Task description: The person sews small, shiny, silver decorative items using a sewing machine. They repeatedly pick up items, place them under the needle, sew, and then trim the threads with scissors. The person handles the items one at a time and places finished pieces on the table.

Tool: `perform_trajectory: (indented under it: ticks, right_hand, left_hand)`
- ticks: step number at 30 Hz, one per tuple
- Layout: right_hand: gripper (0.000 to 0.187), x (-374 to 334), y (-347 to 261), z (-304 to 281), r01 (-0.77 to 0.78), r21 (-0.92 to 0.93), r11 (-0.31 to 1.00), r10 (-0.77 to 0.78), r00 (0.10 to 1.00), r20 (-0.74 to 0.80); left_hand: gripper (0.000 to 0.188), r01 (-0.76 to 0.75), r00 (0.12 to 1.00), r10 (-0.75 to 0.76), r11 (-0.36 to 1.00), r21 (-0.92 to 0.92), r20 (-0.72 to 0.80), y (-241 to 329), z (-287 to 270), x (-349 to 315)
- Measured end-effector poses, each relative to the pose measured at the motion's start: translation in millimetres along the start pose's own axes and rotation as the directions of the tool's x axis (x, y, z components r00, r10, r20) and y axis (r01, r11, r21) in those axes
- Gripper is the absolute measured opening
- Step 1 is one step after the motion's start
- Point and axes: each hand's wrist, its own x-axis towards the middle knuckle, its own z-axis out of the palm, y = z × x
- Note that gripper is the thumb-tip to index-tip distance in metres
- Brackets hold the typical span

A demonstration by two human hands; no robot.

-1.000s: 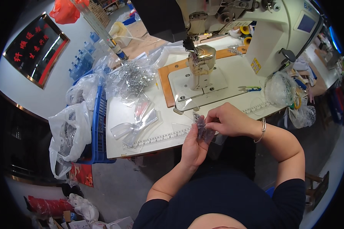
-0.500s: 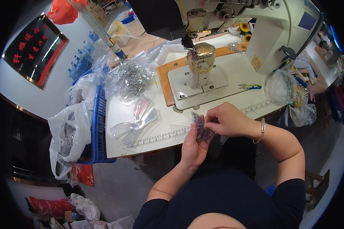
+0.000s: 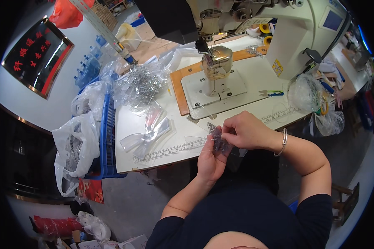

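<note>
At the table's front edge, both hands meet over a small clear plastic piece with a dark pattern (image 3: 217, 137). My left hand (image 3: 211, 162) grips it from below between thumb and fingers. My right hand (image 3: 246, 132), fingertips pinched together, works at its right side; the exact grip is partly hidden. Just beyond stands the sewing machine (image 3: 217, 66), its post above a white metal plate. To the left on the table lie clear plastic strips (image 3: 147, 135) and a heap of small shiny clear pieces (image 3: 141, 85). Green-and-blue thread snips (image 3: 272, 93) rest right of the post.
A printed ruler strip (image 3: 170, 149) runs along the front edge of the white table (image 3: 124, 159). At left, a blue basket (image 3: 107, 141) holds white plastic bags (image 3: 77, 143). A bundle of clear plastic (image 3: 305, 93) sits at the table's right end. A wooden stool (image 3: 345, 203) stands lower right.
Hands and the plastic piece stay almost in place, with only a slight shift of the right fingers. The whole view has tilted very slightly.
</note>
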Motion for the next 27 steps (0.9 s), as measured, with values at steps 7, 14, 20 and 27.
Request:
perform_trajectory:
  ticks: [7, 14, 20, 27]
  right_hand:
    - [0.012, -2, 1, 8, 0.026, -0.033, 0.999, -0.028, 0.997, -0.071]
    - [0.01, -5, -4, 15, 0.111, -0.131, 0.985, -0.133, 0.976, -0.173]
    - [0.01, -9, -5, 24, 0.137, -0.262, 0.955, -0.183, 0.97, -0.161]
    - [0.009, -13, -2, 43, 0.209, -0.283, 0.936, -0.295, 0.905, -0.307]
  left_hand:
    - [0.086, -0.066, 0.978, 0.101, 0.98, -0.186, 0.183, -2, -6, -7]
    - [0.088, -0.295, 0.902, 0.244, 0.951, 0.096, 0.356, -9, -15, -5]
    - [0.039, -0.228, 0.968, 0.211, 0.966, 0.122, 0.134, -8, -12, -2]
    - [0.028, -0.319, 0.946, 0.324, 0.919, 0.234, 0.016, -14, -20, 4]
